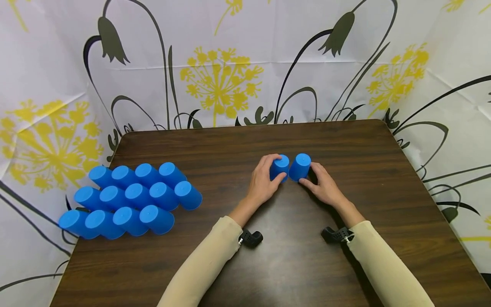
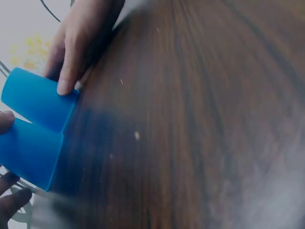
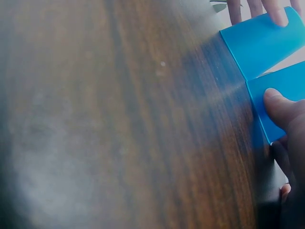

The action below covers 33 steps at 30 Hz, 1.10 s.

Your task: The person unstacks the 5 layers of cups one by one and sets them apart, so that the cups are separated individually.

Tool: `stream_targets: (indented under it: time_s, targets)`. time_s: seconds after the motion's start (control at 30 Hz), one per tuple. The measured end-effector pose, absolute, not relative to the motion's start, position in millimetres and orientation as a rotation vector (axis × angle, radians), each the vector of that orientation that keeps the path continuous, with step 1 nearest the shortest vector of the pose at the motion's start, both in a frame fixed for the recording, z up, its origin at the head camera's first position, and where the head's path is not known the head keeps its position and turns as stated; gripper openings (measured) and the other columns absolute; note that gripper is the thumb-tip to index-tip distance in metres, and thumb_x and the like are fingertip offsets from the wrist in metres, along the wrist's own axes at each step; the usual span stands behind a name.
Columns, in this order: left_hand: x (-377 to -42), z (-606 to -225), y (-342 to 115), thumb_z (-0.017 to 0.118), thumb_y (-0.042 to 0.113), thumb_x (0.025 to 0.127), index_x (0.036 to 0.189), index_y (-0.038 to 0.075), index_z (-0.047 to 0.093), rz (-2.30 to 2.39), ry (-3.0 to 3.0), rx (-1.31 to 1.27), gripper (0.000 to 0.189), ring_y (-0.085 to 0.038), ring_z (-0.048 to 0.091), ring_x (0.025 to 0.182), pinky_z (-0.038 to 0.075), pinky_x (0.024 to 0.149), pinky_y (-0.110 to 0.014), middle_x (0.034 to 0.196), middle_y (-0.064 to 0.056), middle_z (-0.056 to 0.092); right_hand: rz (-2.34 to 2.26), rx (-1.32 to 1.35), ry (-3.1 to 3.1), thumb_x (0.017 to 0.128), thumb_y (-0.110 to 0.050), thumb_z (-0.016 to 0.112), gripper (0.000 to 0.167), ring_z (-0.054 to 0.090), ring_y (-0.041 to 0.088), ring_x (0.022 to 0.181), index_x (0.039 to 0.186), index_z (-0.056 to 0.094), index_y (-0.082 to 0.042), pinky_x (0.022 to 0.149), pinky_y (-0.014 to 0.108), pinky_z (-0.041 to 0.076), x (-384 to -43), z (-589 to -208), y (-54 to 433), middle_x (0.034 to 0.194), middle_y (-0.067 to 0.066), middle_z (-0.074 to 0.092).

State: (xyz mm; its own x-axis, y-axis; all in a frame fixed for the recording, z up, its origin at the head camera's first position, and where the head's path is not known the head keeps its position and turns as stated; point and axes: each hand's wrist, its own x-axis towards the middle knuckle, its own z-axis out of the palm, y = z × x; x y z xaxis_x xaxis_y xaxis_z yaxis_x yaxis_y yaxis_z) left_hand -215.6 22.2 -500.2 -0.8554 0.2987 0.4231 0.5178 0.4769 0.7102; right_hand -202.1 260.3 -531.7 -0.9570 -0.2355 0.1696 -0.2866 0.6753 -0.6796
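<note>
Two blue cups stand upside down side by side near the table's middle, their rims meeting in both wrist views. My left hand (image 1: 261, 183) holds the left cup (image 1: 282, 162), thumb on the near side and fingers round the far side. On the right cup (image 1: 300, 167), my right hand (image 1: 325, 187) has its thumb at the near side and fingers at the right side. The right wrist view shows the right thumb (image 3: 281, 106) pressed on that cup's wall. The left fingers (image 3: 275, 12) reach over the left cup there.
At the left of the brown wooden table (image 1: 238, 256), several more blue cups (image 1: 126, 196) stand upside down in three close rows. A white cloth with yellow and dark flowers (image 1: 218, 81) hangs behind the table's back edge. Both wrists wear black straps (image 1: 251, 238).
</note>
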Motion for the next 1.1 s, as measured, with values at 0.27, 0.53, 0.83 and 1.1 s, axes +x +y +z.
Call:
stream_targets:
  time_s: [0.27, 0.53, 0.83, 1.1]
  targets:
    - [-218.0, -500.4, 17.8, 0.074, 0.019, 0.089, 0.129, 0.016, 0.053, -1.346, -2.48, -0.725, 0.045, -0.023, 0.058, 0.117, 0.049, 0.097, -0.042, 0.127, -0.007, 0.056, 1.15, 0.429, -2.815, 0.094, -0.029, 0.068, 0.063, 0.039, 0.038, 0.134, 0.144, 0.041, -0.002, 0.109, 0.06, 0.031, -202.5, -531.8, 259.8, 0.141, 0.02, 0.046]
    - [-199.5, -488.2, -13.6, 0.075, 0.018, 0.088, 0.129, 0.014, 0.054, -1.315, -2.461, -0.672, 0.046, -0.024, 0.06, 0.113, 0.052, 0.092, -0.043, 0.126, -0.008, 0.057, 1.159, 0.447, -2.823, 0.095, -0.03, 0.067, 0.063, 0.039, 0.038, 0.134, 0.145, 0.04, -0.001, 0.109, 0.06, 0.03, -201.4, -529.8, 259.4, 0.142, 0.021, 0.046]
    - [-149.6, -465.3, -69.7, 0.075, 0.019, 0.088, 0.131, 0.016, 0.052, -1.144, -2.562, -0.637, 0.049, -0.023, 0.062, 0.107, 0.055, 0.087, -0.042, 0.124, -0.006, 0.056, 1.151, 0.447, -2.822, 0.095, -0.028, 0.067, 0.063, 0.04, 0.037, 0.133, 0.144, 0.04, 0.0, 0.109, 0.059, 0.03, -200.5, -528.7, 261.2, 0.14, 0.021, 0.046]
    - [-98.6, -464.1, -133.2, 0.08, 0.014, 0.083, 0.131, 0.013, 0.052, -1.103, -2.577, -0.449, 0.055, -0.026, 0.06, 0.114, 0.055, 0.087, -0.047, 0.127, -0.008, 0.057, 1.146, 0.46, -2.819, 0.094, -0.029, 0.067, 0.063, 0.04, 0.038, 0.132, 0.144, 0.041, 0.001, 0.108, 0.06, 0.031, -201.8, -531.2, 260.9, 0.139, 0.022, 0.047]
